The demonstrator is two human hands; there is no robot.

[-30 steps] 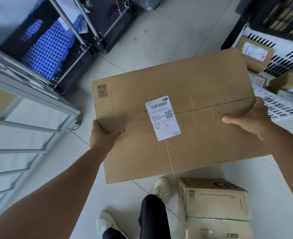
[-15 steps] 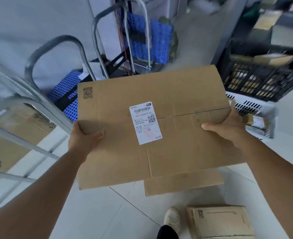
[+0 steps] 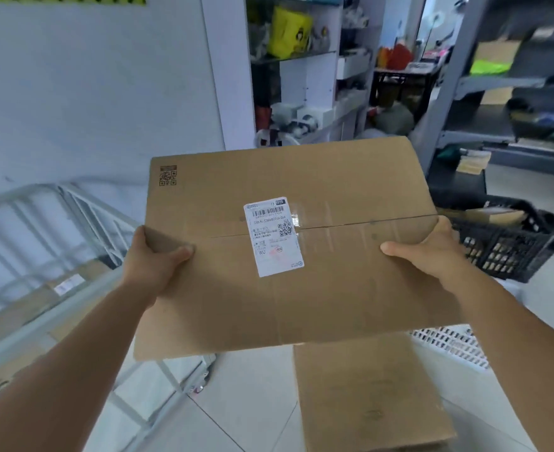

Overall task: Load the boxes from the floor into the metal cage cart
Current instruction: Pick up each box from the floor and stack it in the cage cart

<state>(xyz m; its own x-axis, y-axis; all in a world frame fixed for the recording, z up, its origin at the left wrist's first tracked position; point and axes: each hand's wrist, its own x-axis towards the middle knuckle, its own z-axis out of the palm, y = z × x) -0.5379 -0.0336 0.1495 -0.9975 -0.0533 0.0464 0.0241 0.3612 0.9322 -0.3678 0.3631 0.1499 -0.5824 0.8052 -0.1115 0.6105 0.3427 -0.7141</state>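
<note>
Storeroom floor (image 3: 243, 419) carries one box (image 3: 367, 396); a flat carton (image 3: 285, 243) is gripped by left hand (image 3: 151, 259) and right hand (image 3: 429, 252) beside the cage cart (image 3: 57, 243); boxes lie inside; loading is judged partial.

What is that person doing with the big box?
A person is carrying a big flat cardboard box with a white label. The left hand grips its left edge and the right hand grips its right edge. The metal cage cart stands to the left with boxes already inside. Another box sits below.
</note>
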